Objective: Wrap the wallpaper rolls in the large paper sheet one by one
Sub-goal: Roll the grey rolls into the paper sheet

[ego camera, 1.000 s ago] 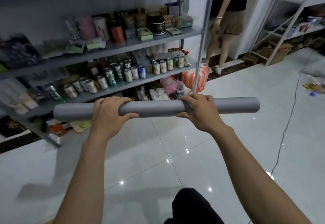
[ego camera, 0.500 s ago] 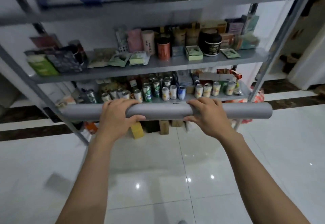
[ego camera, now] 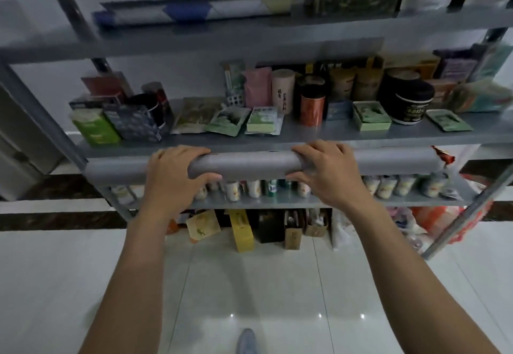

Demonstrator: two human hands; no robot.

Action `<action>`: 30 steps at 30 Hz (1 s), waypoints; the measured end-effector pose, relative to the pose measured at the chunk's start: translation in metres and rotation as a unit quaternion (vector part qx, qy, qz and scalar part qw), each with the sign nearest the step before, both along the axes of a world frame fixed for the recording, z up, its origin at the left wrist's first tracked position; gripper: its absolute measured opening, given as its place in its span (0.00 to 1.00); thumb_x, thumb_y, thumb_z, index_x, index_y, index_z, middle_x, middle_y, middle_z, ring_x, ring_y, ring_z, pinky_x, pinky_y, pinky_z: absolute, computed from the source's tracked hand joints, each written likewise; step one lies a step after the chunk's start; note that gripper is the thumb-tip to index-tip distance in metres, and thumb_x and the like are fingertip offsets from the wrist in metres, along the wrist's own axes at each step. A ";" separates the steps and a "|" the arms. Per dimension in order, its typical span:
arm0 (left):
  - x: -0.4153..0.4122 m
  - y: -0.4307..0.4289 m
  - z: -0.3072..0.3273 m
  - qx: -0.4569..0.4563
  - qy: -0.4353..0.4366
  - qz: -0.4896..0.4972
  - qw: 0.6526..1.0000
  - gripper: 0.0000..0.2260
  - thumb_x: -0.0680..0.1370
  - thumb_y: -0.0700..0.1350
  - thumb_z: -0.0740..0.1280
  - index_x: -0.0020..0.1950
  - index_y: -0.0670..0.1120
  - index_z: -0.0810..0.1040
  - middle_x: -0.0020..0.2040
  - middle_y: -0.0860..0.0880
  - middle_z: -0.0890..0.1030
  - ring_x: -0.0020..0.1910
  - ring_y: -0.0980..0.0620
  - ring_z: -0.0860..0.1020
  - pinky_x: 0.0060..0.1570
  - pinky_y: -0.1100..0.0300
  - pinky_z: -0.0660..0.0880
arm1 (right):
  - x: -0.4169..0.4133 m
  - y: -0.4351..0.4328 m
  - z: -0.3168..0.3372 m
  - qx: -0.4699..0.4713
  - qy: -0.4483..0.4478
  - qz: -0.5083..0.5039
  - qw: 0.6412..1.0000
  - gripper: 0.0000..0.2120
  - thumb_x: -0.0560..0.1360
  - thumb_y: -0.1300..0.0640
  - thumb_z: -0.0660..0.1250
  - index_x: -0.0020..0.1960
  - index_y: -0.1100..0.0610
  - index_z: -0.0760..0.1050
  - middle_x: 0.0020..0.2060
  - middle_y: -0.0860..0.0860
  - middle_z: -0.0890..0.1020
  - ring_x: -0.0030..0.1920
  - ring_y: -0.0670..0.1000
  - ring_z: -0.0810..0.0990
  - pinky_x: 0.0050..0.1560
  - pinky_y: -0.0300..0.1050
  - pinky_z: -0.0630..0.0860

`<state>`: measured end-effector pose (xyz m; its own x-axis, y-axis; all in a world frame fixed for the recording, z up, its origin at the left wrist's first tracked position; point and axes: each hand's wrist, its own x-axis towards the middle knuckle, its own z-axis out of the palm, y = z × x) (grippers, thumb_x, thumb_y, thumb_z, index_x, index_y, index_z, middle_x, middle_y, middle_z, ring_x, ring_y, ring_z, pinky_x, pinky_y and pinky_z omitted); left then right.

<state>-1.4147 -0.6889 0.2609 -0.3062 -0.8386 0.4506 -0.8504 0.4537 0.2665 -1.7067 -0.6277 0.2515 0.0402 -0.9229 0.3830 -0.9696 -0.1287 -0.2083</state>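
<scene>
Shiny white floor tiles (ego camera: 249, 284) lie under us, and a gray metal shelf rack (ego camera: 319, 134) full of boxes and jars stands just behind our grips. We hold a long gray wallpaper roll (ego camera: 249, 163) flat and sideways, up in the air in front of the rack. Our left grip (ego camera: 175, 176) is curled around the left part of the roll, fingers over the top and thumb under. Our right grip (ego camera: 330, 173) is curled around the right part the same way. A bare bit of roll shows between the two grips, and both ends stick out past them. Little cans (ego camera: 254, 188) stand in a row on the shelf just behind and below the grips. Far below the grips, the tip of a shoe (ego camera: 245, 339) peeks in.
</scene>
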 end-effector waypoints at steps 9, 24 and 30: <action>0.053 -0.145 0.071 -0.066 0.029 -0.051 0.996 0.25 0.69 0.64 0.70 0.59 0.50 0.79 0.56 0.51 0.81 0.55 0.48 0.76 0.61 0.51 0.64 | 0.057 -0.138 0.061 -0.073 0.014 -0.022 0.997 0.26 0.72 0.39 0.67 0.66 0.48 0.72 0.57 0.49 0.78 0.57 0.54 0.74 0.60 0.52 0.63; 0.079 -0.344 0.195 -0.144 0.059 -0.064 0.986 0.31 0.65 0.69 0.69 0.61 0.51 0.78 0.56 0.52 0.80 0.55 0.52 0.75 0.59 0.54 0.71 | 0.078 -0.329 0.195 -0.179 0.038 -0.014 0.983 0.27 0.72 0.37 0.65 0.67 0.49 0.72 0.61 0.51 0.77 0.61 0.57 0.73 0.61 0.53 0.61; 0.078 -0.419 0.189 -0.074 0.063 -0.079 0.992 0.26 0.68 0.67 0.70 0.59 0.54 0.78 0.57 0.57 0.79 0.55 0.57 0.75 0.55 0.59 0.71 | 0.075 -0.402 0.199 -0.111 0.057 0.004 0.992 0.28 0.72 0.36 0.65 0.68 0.48 0.69 0.65 0.51 0.74 0.65 0.55 0.70 0.63 0.53 0.62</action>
